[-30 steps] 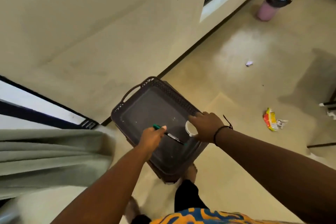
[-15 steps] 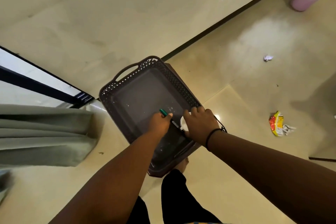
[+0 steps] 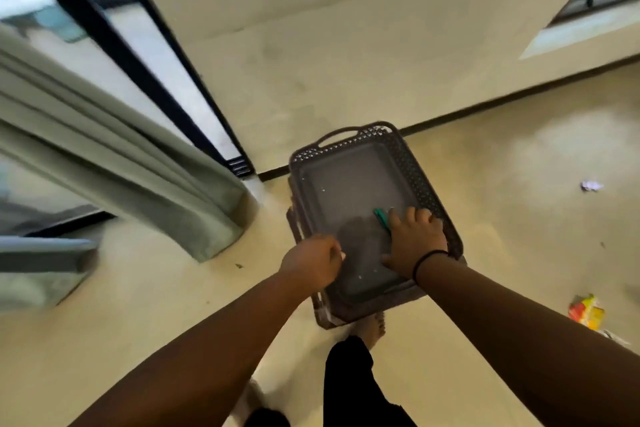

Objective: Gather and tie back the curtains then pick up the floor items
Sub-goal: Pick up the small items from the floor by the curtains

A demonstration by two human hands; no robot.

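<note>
The right hand lies inside the dark brown perforated plastic basket, fingers spread beside a green pen; the left hand, fingers curled, grip state unclear, is at its rim.

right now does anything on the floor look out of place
Yes, litter is scattered on the floor to the right: a crumpled yellow-and-red wrapper near the right arm, and a small pale paper scrap farther out. A tiny dark speck lies near the curtain. Nothing looks spilled or broken.
</note>
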